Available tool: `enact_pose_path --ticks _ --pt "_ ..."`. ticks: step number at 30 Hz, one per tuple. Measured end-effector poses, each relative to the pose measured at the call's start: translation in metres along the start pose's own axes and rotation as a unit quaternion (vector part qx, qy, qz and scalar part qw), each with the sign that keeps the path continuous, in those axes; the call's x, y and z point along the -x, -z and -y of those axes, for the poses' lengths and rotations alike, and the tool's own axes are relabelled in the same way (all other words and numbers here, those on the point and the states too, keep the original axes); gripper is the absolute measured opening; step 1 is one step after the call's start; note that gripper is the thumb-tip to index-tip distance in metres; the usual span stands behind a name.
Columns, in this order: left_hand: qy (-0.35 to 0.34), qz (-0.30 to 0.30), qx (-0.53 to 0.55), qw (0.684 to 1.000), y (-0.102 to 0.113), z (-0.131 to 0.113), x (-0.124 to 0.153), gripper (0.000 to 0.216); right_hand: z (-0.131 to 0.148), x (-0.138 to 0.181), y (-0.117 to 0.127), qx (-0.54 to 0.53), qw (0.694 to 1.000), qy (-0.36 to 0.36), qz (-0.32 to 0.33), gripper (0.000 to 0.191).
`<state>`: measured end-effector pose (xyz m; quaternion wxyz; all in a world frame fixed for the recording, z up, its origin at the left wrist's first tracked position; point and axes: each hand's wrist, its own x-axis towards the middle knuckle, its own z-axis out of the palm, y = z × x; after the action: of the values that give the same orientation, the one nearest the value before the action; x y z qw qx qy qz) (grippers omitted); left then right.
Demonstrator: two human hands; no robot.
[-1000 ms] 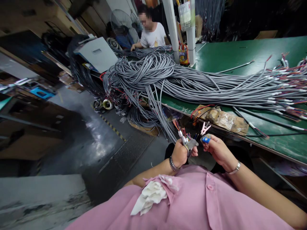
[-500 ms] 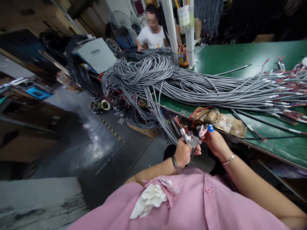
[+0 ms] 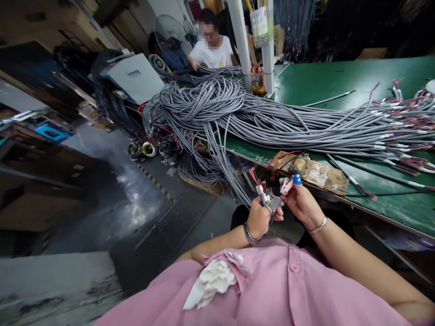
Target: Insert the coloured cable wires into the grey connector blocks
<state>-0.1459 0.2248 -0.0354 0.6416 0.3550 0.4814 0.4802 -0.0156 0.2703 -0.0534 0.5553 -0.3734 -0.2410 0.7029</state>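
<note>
My left hand (image 3: pixel 260 220) is closed around the end of a grey cable (image 3: pixel 234 183), whose coloured wire ends (image 3: pixel 261 186) fan out above my fist. A grey finger cot covers one left fingertip. My right hand (image 3: pixel 301 201) is closed in a pinch on a small pink cutter (image 3: pixel 286 184), held right beside the wire ends. A blue cot (image 3: pixel 297 179) caps one right finger. Both hands hover in front of the green table's near edge (image 3: pixel 380 216).
A large bundle of grey cables (image 3: pixel 272 120) lies across the green table and spills over its left end to the floor. A taped brown pad (image 3: pixel 314 172) sits by the edge. A person in a white shirt (image 3: pixel 212 47) works at the far end, near white posts (image 3: pixel 242 40).
My right hand rose and turned, bringing the pink cutter up against the wire ends. The left hand kept its hold on the cable.
</note>
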Motion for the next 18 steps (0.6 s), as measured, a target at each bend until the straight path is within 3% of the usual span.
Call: enact_pose_path --ticks 5,8,13,18 --pt "-0.006 0.009 0.008 1.000 0.004 -0.003 0.007 0.039 0.007 0.008 0.002 -0.023 0.997 -0.048 0.061 0.052" --pt "-0.012 0.029 0.016 0.999 0.007 -0.006 0.012 0.037 0.011 0.013 0.004 -0.020 0.995 -0.064 0.076 0.046" --pt "0.001 0.096 0.027 0.995 0.010 -0.016 0.012 0.034 0.010 0.014 0.008 -0.002 0.997 -0.036 0.064 0.028" --pt "0.052 0.136 0.021 0.989 0.012 -0.019 -0.001 0.034 0.004 0.009 0.009 -0.007 0.997 -0.031 0.077 0.037"
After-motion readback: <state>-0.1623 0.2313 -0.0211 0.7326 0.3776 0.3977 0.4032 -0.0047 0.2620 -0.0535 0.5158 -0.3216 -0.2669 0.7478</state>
